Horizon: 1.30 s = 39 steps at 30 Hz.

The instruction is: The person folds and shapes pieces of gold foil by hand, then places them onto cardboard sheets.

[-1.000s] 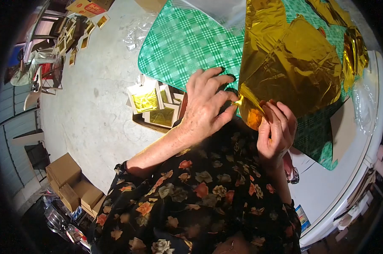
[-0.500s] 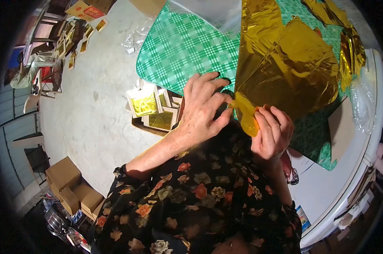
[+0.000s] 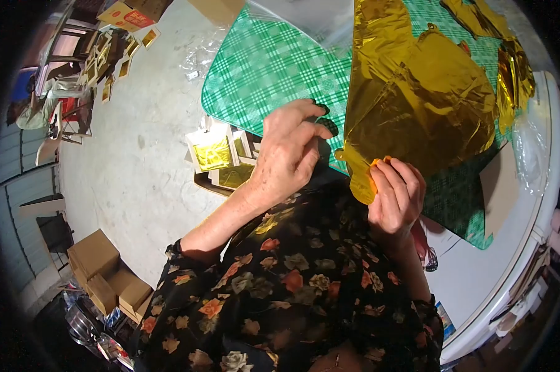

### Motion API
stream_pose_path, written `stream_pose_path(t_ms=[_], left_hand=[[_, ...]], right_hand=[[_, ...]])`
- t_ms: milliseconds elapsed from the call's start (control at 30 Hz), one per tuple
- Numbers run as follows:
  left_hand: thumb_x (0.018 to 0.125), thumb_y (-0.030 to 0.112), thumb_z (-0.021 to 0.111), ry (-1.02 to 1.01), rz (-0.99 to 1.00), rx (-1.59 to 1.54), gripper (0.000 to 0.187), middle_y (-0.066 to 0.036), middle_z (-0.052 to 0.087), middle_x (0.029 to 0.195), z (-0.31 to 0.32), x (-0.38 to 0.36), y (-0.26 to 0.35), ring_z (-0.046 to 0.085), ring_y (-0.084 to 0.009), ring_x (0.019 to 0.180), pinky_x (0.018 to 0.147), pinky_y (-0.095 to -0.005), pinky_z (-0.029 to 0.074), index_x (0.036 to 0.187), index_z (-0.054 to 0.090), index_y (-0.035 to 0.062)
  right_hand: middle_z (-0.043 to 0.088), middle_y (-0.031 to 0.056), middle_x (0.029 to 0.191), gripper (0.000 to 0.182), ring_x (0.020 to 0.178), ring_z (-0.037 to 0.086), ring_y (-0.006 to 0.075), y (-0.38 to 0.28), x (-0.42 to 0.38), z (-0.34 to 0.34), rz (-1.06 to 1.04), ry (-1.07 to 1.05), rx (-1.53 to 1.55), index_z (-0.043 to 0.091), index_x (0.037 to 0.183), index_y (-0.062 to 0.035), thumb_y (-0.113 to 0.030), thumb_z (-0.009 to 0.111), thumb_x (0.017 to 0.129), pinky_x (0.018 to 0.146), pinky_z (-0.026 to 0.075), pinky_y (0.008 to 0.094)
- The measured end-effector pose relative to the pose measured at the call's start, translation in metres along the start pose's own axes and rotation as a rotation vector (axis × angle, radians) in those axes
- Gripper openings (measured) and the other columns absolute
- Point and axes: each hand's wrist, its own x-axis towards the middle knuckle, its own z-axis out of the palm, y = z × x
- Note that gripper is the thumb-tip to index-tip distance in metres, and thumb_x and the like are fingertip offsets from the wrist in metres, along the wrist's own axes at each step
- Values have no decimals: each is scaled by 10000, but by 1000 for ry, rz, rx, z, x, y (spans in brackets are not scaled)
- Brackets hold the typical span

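A large sheet of gold foil (image 3: pixel 428 93) lies over the green checked cloth (image 3: pixel 274 74). My right hand (image 3: pixel 396 193) pinches the near corner of the foil, where a small orange edge shows between thumb and fingers. Just left of that corner, my left hand (image 3: pixel 290 149) is held over the cloth's near edge, its fingers curled but apart, with dark covers on some fingertips. Nothing shows in it. The foil's small rounded tab points toward the left hand without touching it.
Below left of the cloth, a box holds framed gold pieces (image 3: pixel 212 152). Clear plastic (image 3: pixel 531 155) hangs at the right by the white table rim (image 3: pixel 515 248). Cardboard boxes (image 3: pixel 100 263) stand on the floor at the lower left. More framed pieces (image 3: pixel 106 87) lie upper left.
My left hand has let go of the foil's tab and moved left, its fingers spreading. The right hand keeps its pinch and has shifted slightly, and the foil corner hangs flatter.
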Motion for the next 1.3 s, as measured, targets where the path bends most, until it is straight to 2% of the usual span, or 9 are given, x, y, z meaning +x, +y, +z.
stream_pose_path(t_ms=[267,533,667,867,900,1000,1033,1233,1300], left_hand=[[764,-113,666,-23,11,50,307,-119,651,1274,-1,2,2,579,-354,1307,1073,-472,416,1016,725,52],[790,-110,651,-44,-3,76,292,-130,657,1270,-2,2,5,559,-395,1335,1081,-501,411,1024,717,51],[777,-96,664,-53,-9,72,279,-138,652,1273,-2,2,4,544,-398,1349,1085,-498,397,1009,722,48],[790,-84,639,-96,-49,23,267,-151,644,1262,-11,13,6,575,-374,1231,1067,-491,406,1014,721,38],[801,-75,631,-91,-9,36,267,-161,640,1273,-12,17,4,580,-365,1182,1043,-468,432,1030,720,29],[805,-74,628,-70,20,9,269,-169,639,1288,-12,33,4,581,-369,1185,1026,-445,456,1039,720,22],[818,-57,680,-51,57,32,223,-153,642,1264,-11,40,3,597,-367,1168,1002,-449,473,1025,712,19],[908,19,687,-110,230,92,284,-195,576,1416,3,96,18,542,-408,1335,1108,-478,456,1191,675,24],[918,65,714,-154,292,108,328,-211,558,1444,16,116,18,520,-429,1378,1139,-489,450,1236,646,18]], right_hand=[[749,112,1120,237,1108,679,302,5,-3,-4,-59,-17,57,769,1032,12,-122,606,923,952,540,510],[746,98,1139,215,1138,682,273,6,-10,0,-7,-10,69,773,1021,-23,-121,655,871,1019,499,507],[742,88,1149,204,1122,690,264,5,-10,3,-19,32,65,770,1014,-35,-122,670,860,1002,509,501],[732,75,1173,196,1130,686,259,5,-11,1,-12,27,68,775,1012,-49,-111,672,857,993,522,508],[729,71,1173,200,1135,683,259,5,-11,0,-9,23,62,776,1015,-50,-113,682,850,993,527,511],[729,70,1167,201,1140,682,262,2,-11,-3,-1,23,54,771,1019,-53,-114,701,840,1000,529,514],[730,70,1165,199,1140,682,262,1,-12,-3,-2,24,58,769,1019,-55,-113,706,839,1004,529,515],[738,66,1131,173,1130,685,257,1,-18,-2,0,24,40,761,1014,-65,-120,721,855,1018,527,515],[749,91,1120,212,1109,691,281,1,-18,-1,4,39,34,768,1010,-39,-126,656,853,991,536,519]])
